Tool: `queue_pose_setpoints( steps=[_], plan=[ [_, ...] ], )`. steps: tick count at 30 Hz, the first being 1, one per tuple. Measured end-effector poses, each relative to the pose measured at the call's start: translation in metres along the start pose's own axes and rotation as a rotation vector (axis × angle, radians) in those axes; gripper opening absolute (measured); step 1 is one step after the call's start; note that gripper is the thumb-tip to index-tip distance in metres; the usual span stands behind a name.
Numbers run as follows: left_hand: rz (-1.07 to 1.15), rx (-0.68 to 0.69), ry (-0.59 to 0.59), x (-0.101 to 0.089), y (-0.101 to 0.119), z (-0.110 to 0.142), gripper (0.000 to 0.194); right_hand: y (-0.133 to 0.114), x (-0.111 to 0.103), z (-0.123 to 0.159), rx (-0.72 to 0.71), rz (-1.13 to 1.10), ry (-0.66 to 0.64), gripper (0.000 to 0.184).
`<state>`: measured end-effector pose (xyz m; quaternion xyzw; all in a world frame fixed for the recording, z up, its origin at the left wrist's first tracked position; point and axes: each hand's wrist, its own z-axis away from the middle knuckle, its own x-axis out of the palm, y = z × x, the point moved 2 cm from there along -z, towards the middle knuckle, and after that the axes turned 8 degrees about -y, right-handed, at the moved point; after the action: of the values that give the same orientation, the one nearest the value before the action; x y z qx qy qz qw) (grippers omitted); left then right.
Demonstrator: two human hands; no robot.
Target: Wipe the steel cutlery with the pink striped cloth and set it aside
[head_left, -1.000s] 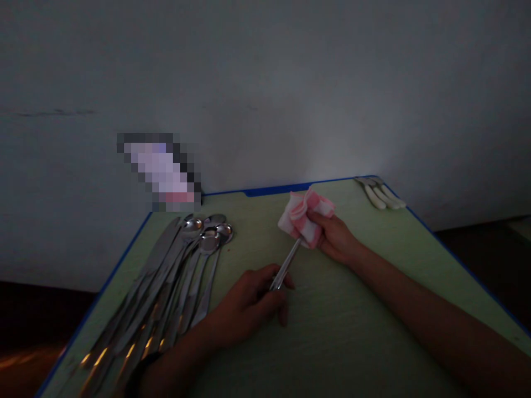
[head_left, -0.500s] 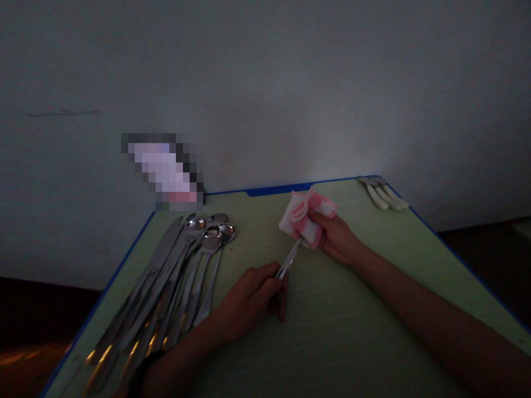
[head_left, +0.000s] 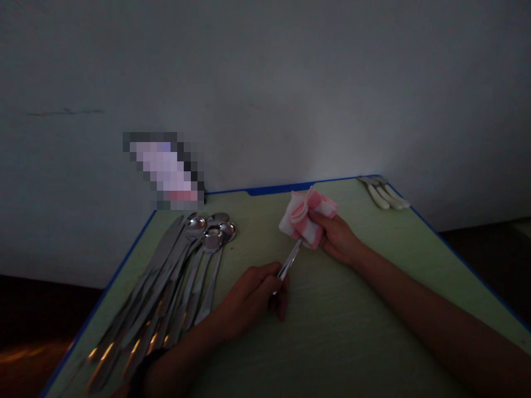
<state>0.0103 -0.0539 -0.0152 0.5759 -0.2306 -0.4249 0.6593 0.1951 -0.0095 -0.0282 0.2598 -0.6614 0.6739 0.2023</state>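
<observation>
My left hand [head_left: 259, 296] is closed around the lower end of a thin metal utensil handle [head_left: 289, 261], held slanting over the middle of the table. The utensil's upper end is wrapped in a folded pink and white cloth [head_left: 305, 218], so its kind is hidden. My right hand [head_left: 338, 237] pinches that cloth from the right, thumb on top. To the left of my left hand lies a pile of metal spoons [head_left: 213, 240] and table knives [head_left: 166, 240], with their handles towards me.
The green table [head_left: 352, 337] has a blue edge and stands against a grey wall [head_left: 265, 99]. A pixelated phone-like object [head_left: 164, 168] leans at the back left corner. Several white-handled forks [head_left: 378, 196] lie at the back right corner.
My left hand's fingers have closed further round the utensil handle, from a looser hold. The right hand and the cloth have stayed nearly in place; the view has shifted slightly.
</observation>
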Motion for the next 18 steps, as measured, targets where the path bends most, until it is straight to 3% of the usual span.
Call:
queue_pose_setpoints(
  steps=[18],
  plan=[
    [-0.059,-0.037,0.008,0.0,0.0027,0.0004,0.028,0.0014,-0.0018,0.0,0.005,0.019,0.005,0.023]
  ],
)
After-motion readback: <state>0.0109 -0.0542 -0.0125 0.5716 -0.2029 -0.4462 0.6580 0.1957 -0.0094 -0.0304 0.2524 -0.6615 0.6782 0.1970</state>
